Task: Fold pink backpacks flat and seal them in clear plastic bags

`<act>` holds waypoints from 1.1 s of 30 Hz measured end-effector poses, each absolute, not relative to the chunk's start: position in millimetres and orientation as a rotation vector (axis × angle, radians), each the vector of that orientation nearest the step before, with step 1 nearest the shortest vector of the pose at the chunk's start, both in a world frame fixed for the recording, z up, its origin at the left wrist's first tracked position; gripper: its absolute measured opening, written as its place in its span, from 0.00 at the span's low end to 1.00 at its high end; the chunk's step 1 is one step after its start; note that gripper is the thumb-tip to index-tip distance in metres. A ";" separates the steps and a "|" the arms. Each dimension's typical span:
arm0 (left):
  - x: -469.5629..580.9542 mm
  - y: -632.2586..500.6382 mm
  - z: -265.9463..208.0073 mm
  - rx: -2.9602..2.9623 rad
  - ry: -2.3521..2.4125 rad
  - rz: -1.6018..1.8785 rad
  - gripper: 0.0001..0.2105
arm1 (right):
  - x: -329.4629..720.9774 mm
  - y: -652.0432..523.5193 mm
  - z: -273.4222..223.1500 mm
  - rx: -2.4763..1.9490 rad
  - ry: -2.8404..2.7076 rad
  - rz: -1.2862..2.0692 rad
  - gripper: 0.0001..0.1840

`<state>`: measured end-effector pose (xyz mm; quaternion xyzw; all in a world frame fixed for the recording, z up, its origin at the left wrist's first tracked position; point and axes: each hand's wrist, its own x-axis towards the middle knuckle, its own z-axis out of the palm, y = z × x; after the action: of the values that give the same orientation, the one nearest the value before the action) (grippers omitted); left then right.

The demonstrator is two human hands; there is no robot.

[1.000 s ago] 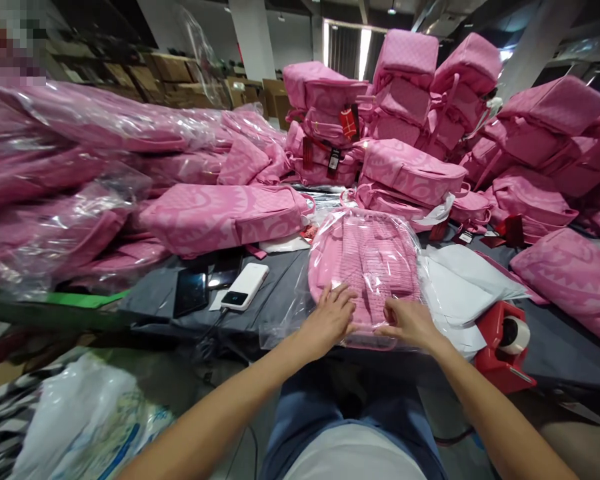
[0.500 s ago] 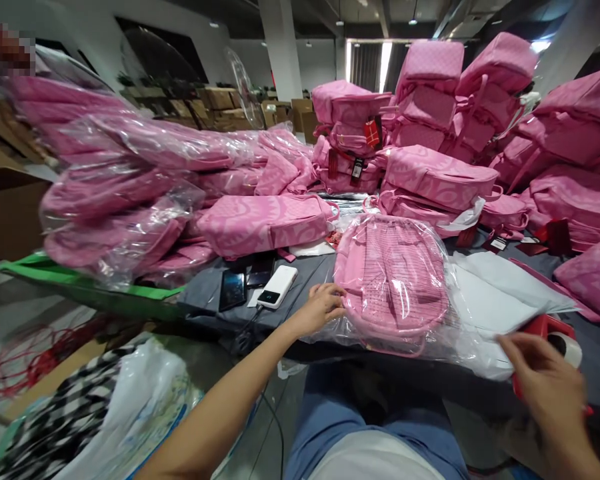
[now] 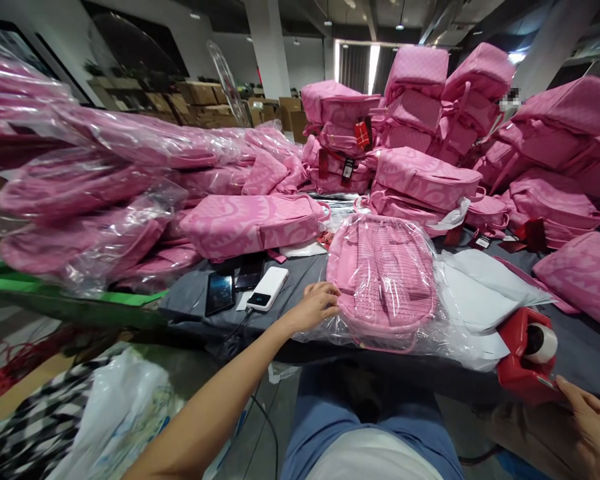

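A pink backpack (image 3: 385,277) in a clear plastic bag lies at the table's front edge before me. My left hand (image 3: 317,307) rests against its left side, fingers bent and a little apart, touching the plastic. Loose clear plastic (image 3: 460,343) spreads out to the right of the backpack. Further right stands a red tape dispenser (image 3: 517,357) with a tape roll (image 3: 543,343) in it. My right hand (image 3: 593,420) is at the dispenser's near cutting end, fingertips drawn together; what they pinch there is too small to make out.
Wrapped pink backpacks (image 3: 130,137) are heaped on the left, unwrapped ones (image 3: 415,100) at the back and right. A white power bank (image 3: 267,289) and a dark phone (image 3: 220,292) lie left of my hand. White sheets (image 3: 485,287) lie beside the dispenser.
My right hand has moved right and down, from over the dispenser to its cutting end, uncovering the roll. My left hand stays at the wrapped backpack. The view has shifted slightly.
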<state>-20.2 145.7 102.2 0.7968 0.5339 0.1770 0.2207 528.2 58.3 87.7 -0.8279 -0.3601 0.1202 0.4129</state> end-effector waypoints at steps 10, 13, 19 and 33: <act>-26.2 144.4 98.0 2.221 1.448 0.488 0.17 | 509.1 76.2 102.4 -2.091 -0.945 0.100 0.30; -34.5 153.7 85.1 2.250 1.420 0.548 0.24 | 500.8 57.8 103.2 -2.043 -1.003 -0.057 0.33; -42.6 160.2 72.1 2.263 1.398 0.583 0.30 | 461.9 22.0 75.0 -1.663 -0.649 0.630 0.37; -17.6 148.5 115.4 2.178 1.469 0.396 0.05 | 259.4 110.6 189.1 -0.823 -2.554 1.227 0.13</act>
<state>-17.6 148.5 115.4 0.7958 0.5368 0.1447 0.2401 259.4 110.6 189.1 -0.2776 -0.8616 0.4140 0.0954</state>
